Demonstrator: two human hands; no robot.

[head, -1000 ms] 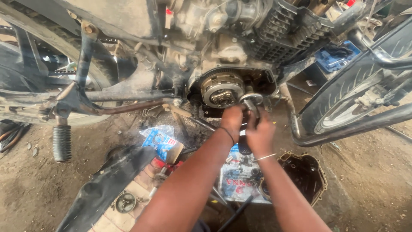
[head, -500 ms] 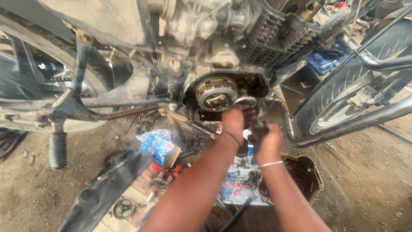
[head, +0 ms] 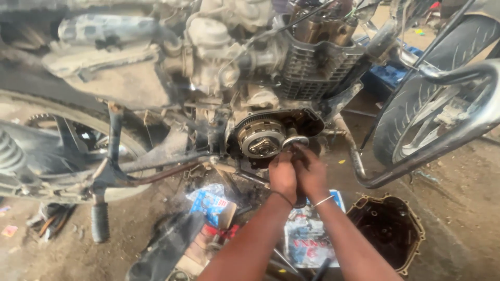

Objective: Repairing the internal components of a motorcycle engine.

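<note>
Hands together, we gripped a ring spanner (head: 295, 141): our left hand (head: 282, 176) and right hand (head: 311, 174) were both clenched around its handle, touching each other. Just above our knuckles, its ring head sat beside the clutch assembly (head: 259, 139) in the motorcycle's open engine case (head: 307, 122). Below-right of our grip, the removed engine cover (head: 388, 231) lay on dirt.

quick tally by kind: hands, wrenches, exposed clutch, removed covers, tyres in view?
Hands: 2 (left hand, right hand), both gripping the wrench
Wrench: 1
Exposed clutch: 1
Removed engine cover on the ground: 1
Tyres: 2 (front tyre, rear tyre)
Total: 7
</note>
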